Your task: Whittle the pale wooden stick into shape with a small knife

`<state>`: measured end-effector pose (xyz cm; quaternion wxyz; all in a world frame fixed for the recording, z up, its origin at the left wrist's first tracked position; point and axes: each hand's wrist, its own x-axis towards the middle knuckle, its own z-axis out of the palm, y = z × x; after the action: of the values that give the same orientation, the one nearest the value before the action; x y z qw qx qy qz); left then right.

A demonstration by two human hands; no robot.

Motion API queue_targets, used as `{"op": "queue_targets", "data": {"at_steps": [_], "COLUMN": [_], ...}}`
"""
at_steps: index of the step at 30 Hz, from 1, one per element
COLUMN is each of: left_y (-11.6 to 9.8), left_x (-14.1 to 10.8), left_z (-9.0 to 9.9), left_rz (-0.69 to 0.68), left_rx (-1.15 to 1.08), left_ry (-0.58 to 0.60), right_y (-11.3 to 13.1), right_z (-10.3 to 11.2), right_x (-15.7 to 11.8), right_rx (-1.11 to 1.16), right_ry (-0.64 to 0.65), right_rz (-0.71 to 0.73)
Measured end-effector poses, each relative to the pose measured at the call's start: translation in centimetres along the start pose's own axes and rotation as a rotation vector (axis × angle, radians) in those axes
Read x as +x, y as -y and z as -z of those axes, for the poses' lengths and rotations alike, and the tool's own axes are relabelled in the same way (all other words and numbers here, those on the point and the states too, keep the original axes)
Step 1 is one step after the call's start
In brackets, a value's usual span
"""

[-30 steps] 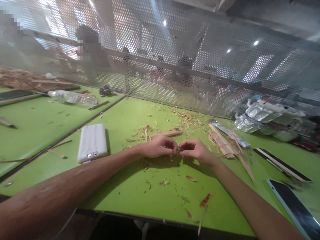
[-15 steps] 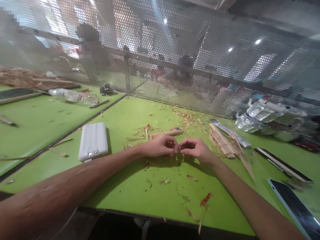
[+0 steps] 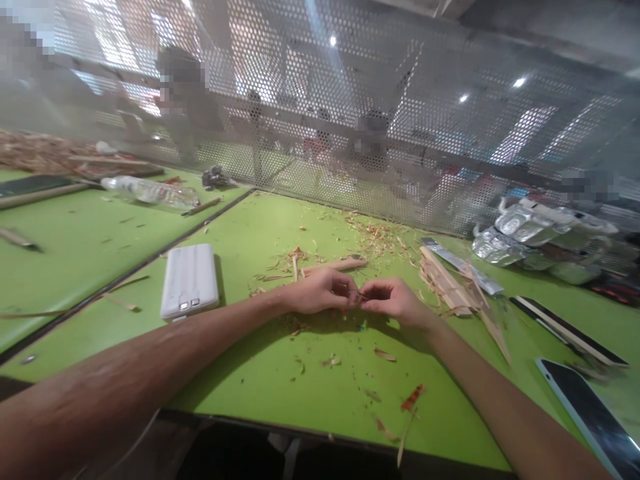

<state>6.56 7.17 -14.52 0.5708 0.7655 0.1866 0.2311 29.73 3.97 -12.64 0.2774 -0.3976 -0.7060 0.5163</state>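
Observation:
Over the middle of the green table (image 3: 280, 217), my left hand (image 3: 320, 291) and my right hand (image 3: 393, 298) meet at the fingertips. Both are closed in a pinch. Between them is a small, thin, dark piece (image 3: 358, 293), too small to name; fingers hide most of it. Just behind my left hand lies a light wooden strip (image 3: 333, 265) with a dark mark near its end. Wood shavings (image 3: 373, 233) are scattered beyond my hands, and a reddish shaving (image 3: 413, 397) lies nearer the front edge.
A white power bank (image 3: 189, 280) lies left, beside my forearm. To the right are split wood pieces (image 3: 445, 283), a ruler-like strip (image 3: 463, 265), a phone (image 3: 583, 413) and foil-like silver packs (image 3: 530, 230). A plastic bottle (image 3: 150, 192) lies at the back left. A perforated screen (image 3: 310, 133) stands behind.
My hands stay together in nearly the same place, with slight finger movement around the small piece. The whole view has shifted very slightly.

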Motion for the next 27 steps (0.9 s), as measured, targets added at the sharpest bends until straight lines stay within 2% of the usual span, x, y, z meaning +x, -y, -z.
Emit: {"op": "queue_targets", "data": {"at_steps": [7, 13, 22, 27], "left_y": [-0.09, -0.04, 0.45, -0.07], "left_x": [0.02, -0.09, 0.26, 0.21], "left_z": [-0.04, 0.15, -0.08, -0.21], "left_rz": [-0.007, 0.051, 0.068, -0.005], "left_rx": [-0.028, -0.007, 0.006, 0.064], "left_ry": [0.024, -0.052, -0.082, -0.060], "right_y": [0.35, 0.18, -0.20, 0.32], "right_z": [0.06, 0.06, 0.06, -0.37], "right_x": [0.00, 0.14, 0.24, 0.11], "right_rx": [-0.018, -0.020, -0.032, -0.015], "right_ry": [0.008, -0.078, -0.093, -0.078], "right_rz": [-0.026, -0.041, -0.058, -0.074]}}
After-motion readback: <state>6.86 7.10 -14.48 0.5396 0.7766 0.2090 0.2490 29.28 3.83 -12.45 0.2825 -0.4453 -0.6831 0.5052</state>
